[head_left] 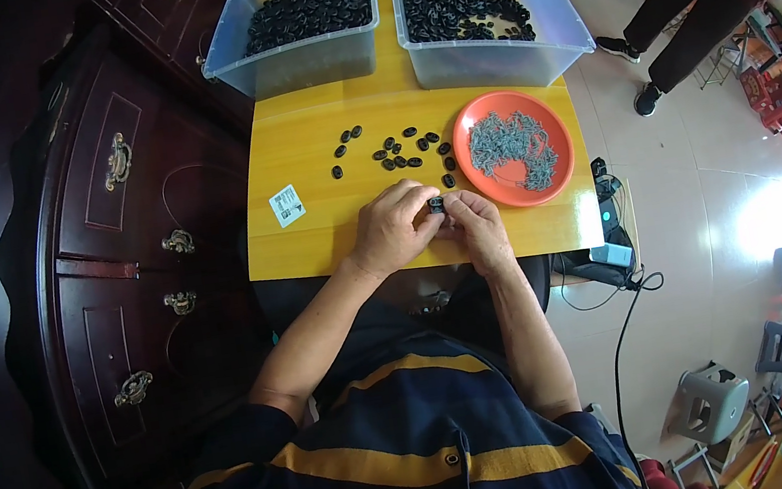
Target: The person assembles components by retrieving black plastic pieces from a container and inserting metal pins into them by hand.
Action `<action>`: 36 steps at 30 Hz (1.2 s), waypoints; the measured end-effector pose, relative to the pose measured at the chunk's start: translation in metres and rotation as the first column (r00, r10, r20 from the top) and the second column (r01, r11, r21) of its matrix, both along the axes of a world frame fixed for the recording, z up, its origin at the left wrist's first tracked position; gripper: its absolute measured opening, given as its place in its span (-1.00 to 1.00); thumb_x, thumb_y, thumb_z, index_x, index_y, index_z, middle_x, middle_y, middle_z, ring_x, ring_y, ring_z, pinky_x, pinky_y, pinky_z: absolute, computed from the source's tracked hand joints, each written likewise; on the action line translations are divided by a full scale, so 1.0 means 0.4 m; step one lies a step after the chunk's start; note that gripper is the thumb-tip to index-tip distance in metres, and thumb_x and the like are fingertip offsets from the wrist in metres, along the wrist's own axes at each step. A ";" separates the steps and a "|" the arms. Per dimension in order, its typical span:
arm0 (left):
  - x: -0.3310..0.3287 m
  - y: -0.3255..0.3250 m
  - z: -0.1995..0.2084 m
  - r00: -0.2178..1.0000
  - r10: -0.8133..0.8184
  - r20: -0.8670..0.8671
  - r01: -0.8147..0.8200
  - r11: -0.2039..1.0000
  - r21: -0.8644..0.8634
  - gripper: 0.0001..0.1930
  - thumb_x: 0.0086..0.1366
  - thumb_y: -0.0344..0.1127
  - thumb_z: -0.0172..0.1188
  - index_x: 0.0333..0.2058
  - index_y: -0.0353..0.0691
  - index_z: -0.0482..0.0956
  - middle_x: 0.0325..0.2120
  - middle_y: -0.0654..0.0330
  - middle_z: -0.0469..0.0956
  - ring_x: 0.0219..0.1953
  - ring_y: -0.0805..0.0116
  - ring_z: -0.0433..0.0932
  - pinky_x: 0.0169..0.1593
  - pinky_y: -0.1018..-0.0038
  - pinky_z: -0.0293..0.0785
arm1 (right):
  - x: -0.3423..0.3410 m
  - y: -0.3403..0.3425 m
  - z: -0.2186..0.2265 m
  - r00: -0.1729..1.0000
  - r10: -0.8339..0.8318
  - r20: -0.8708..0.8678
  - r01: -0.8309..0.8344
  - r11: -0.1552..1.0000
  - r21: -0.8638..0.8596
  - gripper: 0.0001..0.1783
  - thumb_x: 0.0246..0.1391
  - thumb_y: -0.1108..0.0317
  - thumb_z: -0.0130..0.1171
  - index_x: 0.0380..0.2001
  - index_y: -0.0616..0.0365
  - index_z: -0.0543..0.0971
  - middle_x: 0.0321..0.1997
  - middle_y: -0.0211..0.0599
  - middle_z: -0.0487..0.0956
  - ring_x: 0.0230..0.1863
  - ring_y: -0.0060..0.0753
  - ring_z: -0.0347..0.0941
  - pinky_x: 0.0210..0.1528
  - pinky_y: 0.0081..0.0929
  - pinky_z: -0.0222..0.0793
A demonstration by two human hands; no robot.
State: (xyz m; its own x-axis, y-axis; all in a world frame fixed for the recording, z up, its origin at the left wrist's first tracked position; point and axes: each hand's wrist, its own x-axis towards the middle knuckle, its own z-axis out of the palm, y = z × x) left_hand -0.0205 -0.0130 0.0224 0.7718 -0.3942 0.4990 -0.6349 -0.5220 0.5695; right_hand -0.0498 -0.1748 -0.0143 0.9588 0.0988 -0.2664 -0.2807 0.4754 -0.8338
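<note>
Over the near edge of the yellow table (320,245), my two hands meet at a small black oval plastic piece (436,205). My left hand (391,229) pinches it between thumb and fingers from the left. From the right, my right hand (480,229) closes its thumb and fingertips at the same piece; whether it also holds something smaller is hidden. Several similar black oval pieces (400,161) lie loose just beyond my hands. Close to my right hand is a round orange plate (477,186) heaped with small grey metal parts (510,148), too fine to name.
Two clear plastic bins (315,72) (496,67) full of black pieces stand at the table's far side. A white printed label (286,205) lies at the left. Dark wooden drawers (114,286) rise on my left. Right of the table are a black cable (619,352), a grey stool (713,402) and a standing person's legs (680,14).
</note>
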 end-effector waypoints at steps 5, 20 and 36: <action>0.001 0.006 -0.001 0.997 -0.028 -0.070 0.031 0.999 0.032 -0.72 0.08 -0.37 0.34 -0.19 -0.20 0.58 -0.34 0.15 0.59 -0.27 0.11 0.62 -0.23 0.27 0.56 | 0.000 -0.001 0.009 1.000 0.009 -0.017 -0.010 0.998 -0.060 -0.79 0.35 0.27 0.04 -0.30 0.17 0.53 -0.41 -0.52 0.45 -0.36 -0.67 0.45 -0.17 -0.56 0.57; 0.008 0.007 0.001 0.999 -0.035 -0.026 0.037 0.997 0.066 -0.73 0.08 -0.35 0.33 -0.20 -0.20 0.59 -0.34 0.16 0.60 -0.28 0.12 0.62 -0.23 0.27 0.56 | 0.002 0.004 -0.005 1.000 -0.015 0.009 0.016 0.997 -0.081 -0.76 0.33 0.27 0.05 -0.29 0.21 0.57 -0.40 -0.49 0.53 -0.38 -0.68 0.46 -0.24 -0.62 0.50; 0.012 0.001 -0.004 0.999 -0.039 -0.021 0.041 0.997 0.066 -0.77 0.10 -0.37 0.30 -0.23 -0.20 0.58 -0.36 0.16 0.60 -0.29 0.12 0.62 -0.25 0.28 0.56 | 0.002 0.016 -0.018 0.996 -0.075 0.037 0.081 0.982 -0.169 -0.73 0.32 0.26 0.06 -0.32 0.26 0.59 -0.42 -0.46 0.56 -0.42 -0.69 0.45 -0.32 -0.65 0.44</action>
State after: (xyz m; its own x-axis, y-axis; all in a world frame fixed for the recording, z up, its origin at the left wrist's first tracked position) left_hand -0.0159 -0.0127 0.0206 0.7643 -0.4568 0.4551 -0.6448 -0.5339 0.5470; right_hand -0.0490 -0.1684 -0.0215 0.9697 -0.0210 -0.2434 -0.2215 0.3448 -0.9122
